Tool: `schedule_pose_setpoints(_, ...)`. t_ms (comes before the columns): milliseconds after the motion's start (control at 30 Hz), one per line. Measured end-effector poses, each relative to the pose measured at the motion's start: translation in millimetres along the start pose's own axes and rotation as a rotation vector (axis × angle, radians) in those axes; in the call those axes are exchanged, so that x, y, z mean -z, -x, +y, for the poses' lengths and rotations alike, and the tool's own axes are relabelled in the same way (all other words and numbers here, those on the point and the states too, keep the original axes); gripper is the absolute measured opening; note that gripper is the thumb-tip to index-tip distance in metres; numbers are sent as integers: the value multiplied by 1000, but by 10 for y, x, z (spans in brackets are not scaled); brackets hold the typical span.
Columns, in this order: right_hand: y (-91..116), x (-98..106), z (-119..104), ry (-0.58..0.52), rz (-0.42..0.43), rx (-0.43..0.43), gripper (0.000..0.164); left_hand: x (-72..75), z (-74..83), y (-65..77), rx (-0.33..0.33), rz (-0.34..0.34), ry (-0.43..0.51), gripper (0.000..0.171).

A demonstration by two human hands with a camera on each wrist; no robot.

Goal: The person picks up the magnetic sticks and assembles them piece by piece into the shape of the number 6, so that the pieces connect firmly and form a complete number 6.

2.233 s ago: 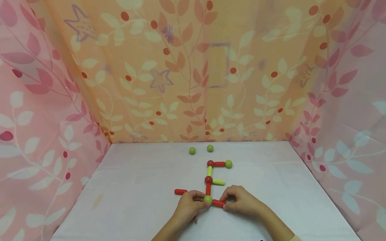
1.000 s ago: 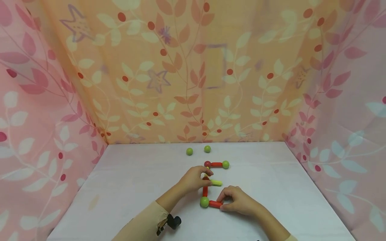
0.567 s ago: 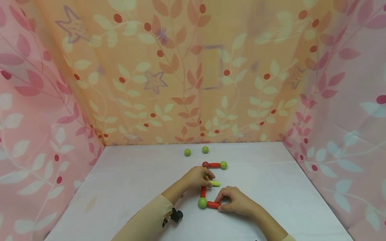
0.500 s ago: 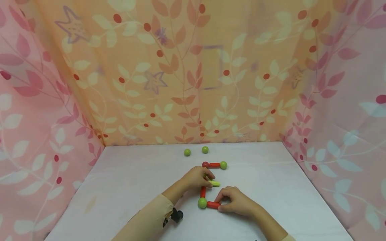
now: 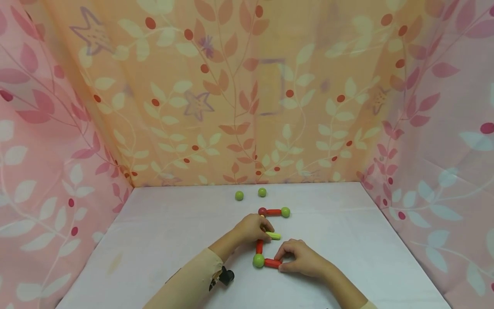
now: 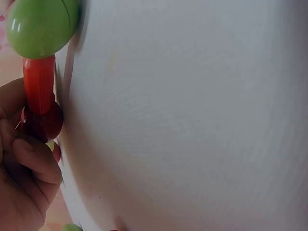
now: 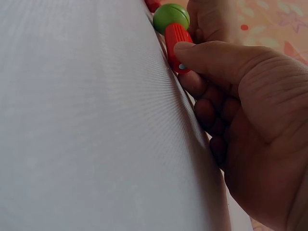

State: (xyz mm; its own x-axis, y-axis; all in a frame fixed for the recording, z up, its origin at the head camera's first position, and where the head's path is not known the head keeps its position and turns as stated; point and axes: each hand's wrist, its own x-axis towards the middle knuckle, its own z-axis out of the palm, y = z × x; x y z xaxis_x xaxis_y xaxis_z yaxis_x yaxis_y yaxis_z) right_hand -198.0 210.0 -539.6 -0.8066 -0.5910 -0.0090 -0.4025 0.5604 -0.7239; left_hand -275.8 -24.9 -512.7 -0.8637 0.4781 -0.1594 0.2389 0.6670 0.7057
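A shape of sticks joined by balls lies on the white table (image 5: 162,231). In the head view my left hand (image 5: 252,228) reaches over its middle. The left wrist view shows that hand's thumb and fingers gripping a dark red ball (image 6: 43,122), from which a red stick (image 6: 39,84) runs to a green ball (image 6: 43,26). My right hand (image 5: 302,258) pinches the free end of another red stick (image 7: 177,45), whose other end meets the corner green ball (image 5: 258,260). A yellow-green stick (image 5: 273,235) sticks out right of my left fingers.
At the shape's far end, a red ball (image 5: 262,211), a red stick (image 5: 274,212) and a green ball (image 5: 285,212) form a short arm. Two loose green balls lie behind, one left (image 5: 239,195) and one right (image 5: 262,192). Patterned curtains (image 5: 247,107) enclose the table's back and sides.
My left hand has left the corner green ball and moved forward to the middle red ball. My right hand keeps its pinch on the red stick. The loose red stick at left is now out of sight.
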Motion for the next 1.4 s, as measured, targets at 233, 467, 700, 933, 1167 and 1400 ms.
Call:
schedule_pose_setpoints(233, -14, 3, -6, 3, 6, 13, 19, 24, -25, -1, -8, 7, 41, 16)
schedule_pose_setpoints(467, -16, -18, -3, -3, 5, 11, 19, 41, -64, 24, -10, 13, 81, 17)
schedule_pose_setpoints(700, -48, 71, -100, -33, -69, 8, 19, 35, -81, 55, 14, 18, 141, 16)
schedule_pose_setpoints(933, -187, 427, -336, -17, -224, -59, 21, 23, -82, 60, 16, 12, 166, 15)
schedule_pose_setpoints(1167, -553, 1043, -547, 108, -169, -29, 15, 19, -114, 53, 5, 7, 157, 17)
schedule_pose_setpoints(1400, -1154, 1410, -366, 188, 126, 110, 8, 3, -117, 72, 0, -3, 154, 15)
